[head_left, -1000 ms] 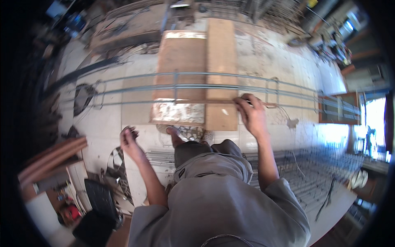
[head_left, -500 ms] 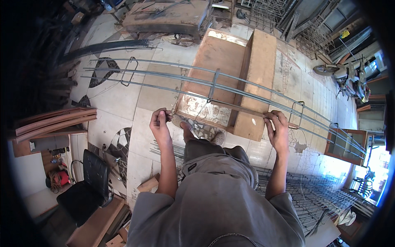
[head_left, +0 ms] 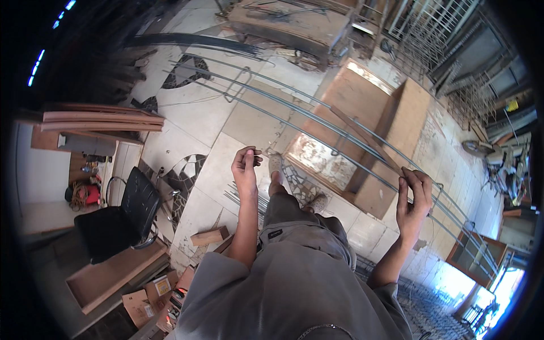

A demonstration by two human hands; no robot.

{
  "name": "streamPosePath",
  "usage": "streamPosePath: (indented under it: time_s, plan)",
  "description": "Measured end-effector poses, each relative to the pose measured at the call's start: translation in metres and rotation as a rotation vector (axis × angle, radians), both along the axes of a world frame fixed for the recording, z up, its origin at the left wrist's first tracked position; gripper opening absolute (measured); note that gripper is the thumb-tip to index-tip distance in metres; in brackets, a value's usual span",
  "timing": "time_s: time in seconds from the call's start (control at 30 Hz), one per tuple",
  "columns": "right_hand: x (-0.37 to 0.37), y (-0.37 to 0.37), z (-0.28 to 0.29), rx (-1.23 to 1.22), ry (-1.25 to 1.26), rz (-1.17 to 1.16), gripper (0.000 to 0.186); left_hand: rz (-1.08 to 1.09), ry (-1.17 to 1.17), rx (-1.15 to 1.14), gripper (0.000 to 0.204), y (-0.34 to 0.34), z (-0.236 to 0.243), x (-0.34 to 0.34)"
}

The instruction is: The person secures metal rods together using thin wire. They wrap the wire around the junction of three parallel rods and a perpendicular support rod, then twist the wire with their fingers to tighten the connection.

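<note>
A cage of long steel rods crosses in front of me, with rectangular wire stirrups around the rods. My right hand is closed on the near end of a flat brown strip, which slants across the rods toward the far left. Left of my feet and on the near side of the rods, my left hand is raised in a pinch. Something thin may be between its fingertips, too small to make out.
Beneath the rods stands a wooden box. A black chair and stacked reddish-brown lengths are at left. Behind is a low workbench; a motorcycle stands far right. A wood block lies near my left forearm.
My view has turned, so the scene sits further right and tilted. The brown strip has swung from along the near rod to slanting across the rods. My left hand remains pinched.
</note>
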State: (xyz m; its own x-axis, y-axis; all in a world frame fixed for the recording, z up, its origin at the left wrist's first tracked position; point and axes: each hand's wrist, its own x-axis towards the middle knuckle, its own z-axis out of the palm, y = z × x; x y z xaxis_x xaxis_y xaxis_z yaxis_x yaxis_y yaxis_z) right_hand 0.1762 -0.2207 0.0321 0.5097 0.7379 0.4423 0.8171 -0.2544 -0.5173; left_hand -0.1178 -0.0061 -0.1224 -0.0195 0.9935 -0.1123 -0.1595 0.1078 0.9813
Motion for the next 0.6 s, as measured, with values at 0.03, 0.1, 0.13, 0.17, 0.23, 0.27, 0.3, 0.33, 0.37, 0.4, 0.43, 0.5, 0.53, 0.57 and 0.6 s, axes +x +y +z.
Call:
streamPosePath:
  time_s: [0.03,0.1,0.13,0.17,0.23,0.27,0.3,0.33,0.37,0.4,0.43,0.5,0.53,0.57,0.6]
  plan:
    - [-0.007,0.014,0.006,-0.006,-0.027,0.035,0.023,0.052,0.019,0.004,0.018,0.009,0.002,-0.010]
    - [-0.026,0.045,0.014,-0.047,-0.044,0.063,0.023,0.156,0.048,-0.001,0.018,0.028,0.001,-0.026]
    - [-0.035,0.061,0.018,-0.081,-0.066,0.078,0.023,0.202,0.025,-0.008,0.017,0.039,0.001,-0.032]
    - [-0.043,0.076,0.021,-0.118,-0.089,0.091,0.022,0.245,0.001,-0.018,0.017,0.048,0.001,-0.038]
    - [-0.062,0.111,0.024,-0.186,-0.143,0.118,0.019,0.265,-0.055,-0.044,0.018,0.064,-0.004,-0.049]
    - [-0.072,0.129,0.019,-0.211,-0.151,0.120,0.019,0.269,-0.085,-0.056,0.019,0.074,-0.007,-0.053]
    - [-0.081,0.147,0.014,-0.234,-0.162,0.116,0.019,0.233,-0.042,-0.065,0.022,0.084,-0.009,-0.055]
    - [-0.089,0.163,0.009,-0.258,-0.140,0.114,0.019,0.194,0.002,-0.074,0.025,0.094,-0.011,-0.058]
    - [-0.097,0.177,0.003,-0.286,-0.115,0.113,0.019,0.155,0.048,-0.085,0.028,0.103,-0.011,-0.059]
    - [-0.103,0.187,-0.003,-0.279,-0.085,0.116,0.020,0.076,0.039,-0.070,0.037,0.115,-0.012,-0.058]
    - [-0.109,0.194,-0.005,-0.303,-0.083,0.115,0.021,0.032,0.018,-0.039,0.037,0.126,-0.012,-0.055]
    - [-0.118,0.203,-0.010,-0.354,-0.079,0.103,0.023,-0.065,-0.032,0.018,0.038,0.146,-0.009,-0.044]
    - [-0.126,0.208,-0.013,-0.384,-0.107,0.110,0.027,-0.102,-0.033,0.014,0.040,0.158,-0.013,-0.049]
    - [-0.137,0.209,-0.019,-0.373,-0.094,0.108,0.030,-0.090,-0.027,0.028,0.038,0.164,-0.020,-0.051]
    - [-0.147,0.215,-0.017,-0.337,-0.111,0.136,0.031,-0.076,-0.065,-0.020,0.036,0.172,-0.033,-0.056]
